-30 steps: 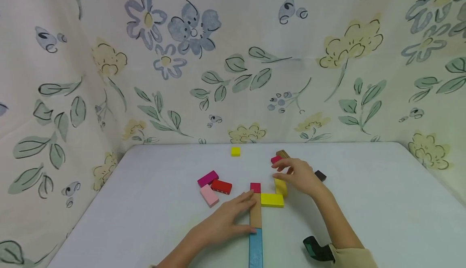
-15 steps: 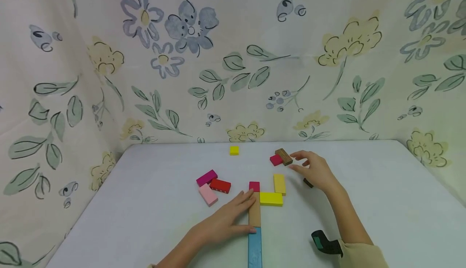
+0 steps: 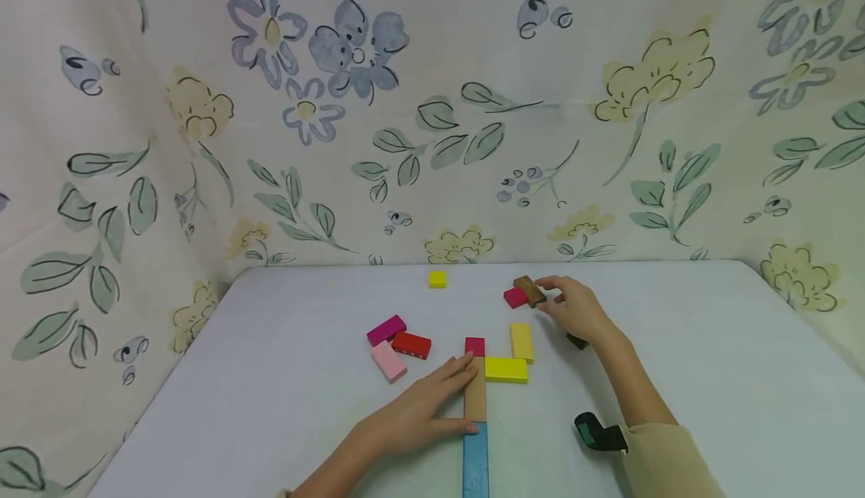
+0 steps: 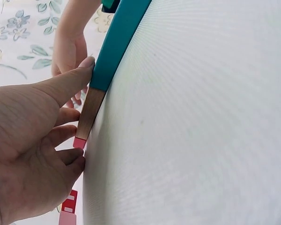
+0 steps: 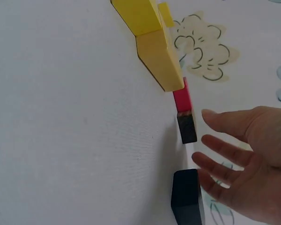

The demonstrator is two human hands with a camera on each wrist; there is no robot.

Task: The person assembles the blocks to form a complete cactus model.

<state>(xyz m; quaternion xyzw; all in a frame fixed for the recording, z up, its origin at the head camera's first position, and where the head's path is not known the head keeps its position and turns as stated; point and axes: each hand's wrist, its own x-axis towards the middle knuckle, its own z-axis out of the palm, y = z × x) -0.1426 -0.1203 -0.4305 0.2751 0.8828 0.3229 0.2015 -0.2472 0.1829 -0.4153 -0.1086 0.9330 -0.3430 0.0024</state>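
My left hand rests along a straight row of blocks, its extended fingers touching the row's left side. The row has a blue block, a light wooden block and a small red-pink block at its far end. A bright yellow block stands against its right side, with a pale yellow block at that block's outer end. My right hand is at the right end of a brown block, thumb and fingers spread apart in the right wrist view. A red block touches the brown one.
A dark block lies under my right hand. Left of the row sit a magenta block, a red block with white marks and a pink block. A small yellow block is near the back edge of the white table.
My right hand has moved from above the pale yellow block rightward and back, to the end of the brown block. The left hand has stayed at the row.
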